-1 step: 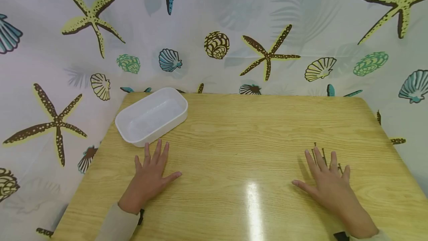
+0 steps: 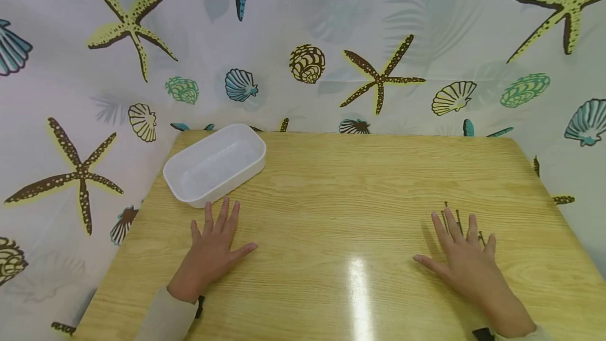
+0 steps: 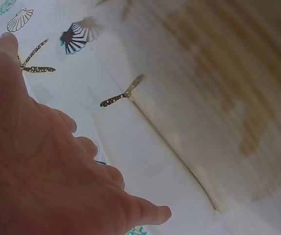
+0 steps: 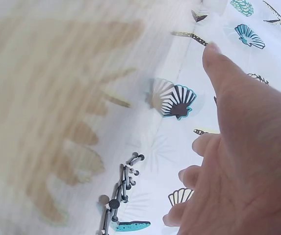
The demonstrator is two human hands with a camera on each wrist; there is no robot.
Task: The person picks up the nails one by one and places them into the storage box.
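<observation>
My left hand (image 2: pixel 209 254) is held over the left part of the wooden table with its fingers spread, holding nothing. Its fingertips are just in front of a white rectangular tub (image 2: pixel 253 166) with rounded corners. Over the right side, my right hand (image 2: pixel 468 267) has its fingers spread and straight, also holding nothing. Several slim dark metal fasteners (image 2: pixel 457 216) with round heads, like nails or screws, lie by its fingers and are partly hidden by them. In the right wrist view the fasteners (image 4: pixel 114 204) stretch in a loose row along the table, apart from the fingers.
The glossy wood-grain table (image 2: pixel 331 188) reflects a bright light near its front. A pale cloth (image 2: pixel 284 25) printed with starfish and shells hangs behind it and along both sides. The tub stands at the back left, near the table's edge.
</observation>
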